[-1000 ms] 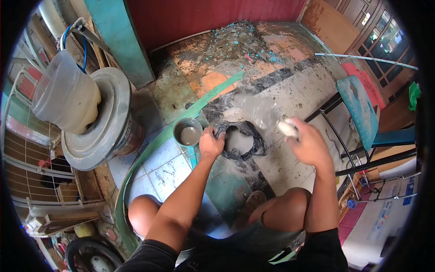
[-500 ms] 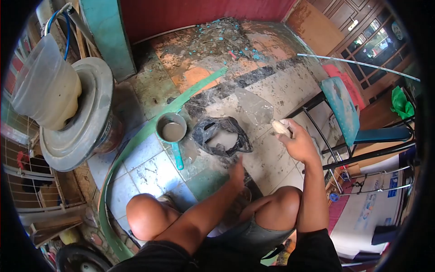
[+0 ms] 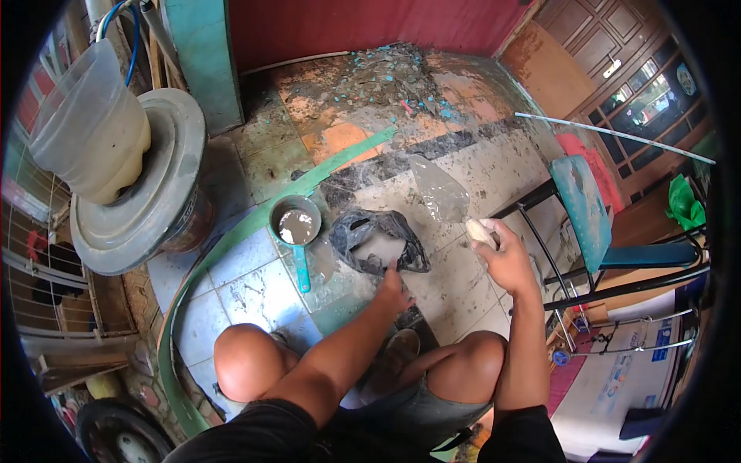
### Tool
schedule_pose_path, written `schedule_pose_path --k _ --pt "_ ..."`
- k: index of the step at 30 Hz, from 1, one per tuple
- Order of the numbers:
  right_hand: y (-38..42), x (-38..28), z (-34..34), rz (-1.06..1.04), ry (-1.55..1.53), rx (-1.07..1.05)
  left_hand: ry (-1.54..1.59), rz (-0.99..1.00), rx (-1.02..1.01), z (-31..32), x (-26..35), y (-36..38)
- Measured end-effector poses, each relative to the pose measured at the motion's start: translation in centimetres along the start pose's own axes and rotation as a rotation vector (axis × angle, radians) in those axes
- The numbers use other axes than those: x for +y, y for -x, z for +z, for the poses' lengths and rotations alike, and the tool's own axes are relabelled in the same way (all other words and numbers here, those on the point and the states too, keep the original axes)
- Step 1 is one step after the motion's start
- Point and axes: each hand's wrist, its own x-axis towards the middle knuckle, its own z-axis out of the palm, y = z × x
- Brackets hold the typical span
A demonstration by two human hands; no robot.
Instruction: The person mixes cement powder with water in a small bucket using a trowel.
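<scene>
**Black bag [image 3: 360, 251] at centre, trowel [image 3: 441, 190] gripped**

A dipper [image 3: 301, 267] is noted on the tiles [image 3: 251, 297] between 9 and 10 o'clock of the bag, handle toward 6. Pale powder [image 3: 382, 248] is held in the open bag. The left hand [image 3: 395, 289] is placed at its 5-to-6 o'clock rim (pinched or apart: cannot be told). The trowel is seen at 1 to 2 o'clock, its pale handle clamped by the right hand [image 3: 509, 262].

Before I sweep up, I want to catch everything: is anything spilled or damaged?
Yes: rubble lies heaped by the red wall, pale powder looks spilled around the black bag, and the teal backrest is blotched.
</scene>
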Motion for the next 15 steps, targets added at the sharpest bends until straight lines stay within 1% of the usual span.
schedule_pose_path --k 2,5,8,10,11,12,13,14,15 --pt "0.2 0.0 -0.2 -0.02 -0.003 0.001 0.005 -0.057 0.037 -0.3 0.7 -0.4" --pt "0.6 -0.2 -0.6 -0.021 -0.009 0.005 -0.027 0.121 -0.062 -1.4 -0.2 -5.0" --pt "1.1 -1.0 -1.1 0.023 -0.027 0.016 -0.452 0.346 -0.092 -1.3 -0.1 -9.1" --pt "1.6 -2.0 -1.3 0.074 -0.051 0.012 -0.584 0.521 0.093 0.2 -1.0 -11.1" --pt "1.6 -1.9 -1.3 0.065 -0.071 0.018 -0.636 0.593 0.144 0.2 -1.4 -11.6" --pt "1.6 -1.9 -1.2 0.054 -0.088 0.024 -0.69 0.663 0.202 0.3 -1.6 -11.1" --pt "1.6 -1.8 -1.3 0.042 -0.103 0.031 -0.726 0.719 0.214 0.7 -1.9 -7.8" --pt "1.6 -1.9 -1.4 0.036 -0.112 0.029 -0.762 0.775 0.225 1.0 -2.0 -5.4" --pt "1.6 -2.0 -1.5 0.032 -0.122 0.026 -0.857 0.854 0.189 1.0 -1.9 -5.1"
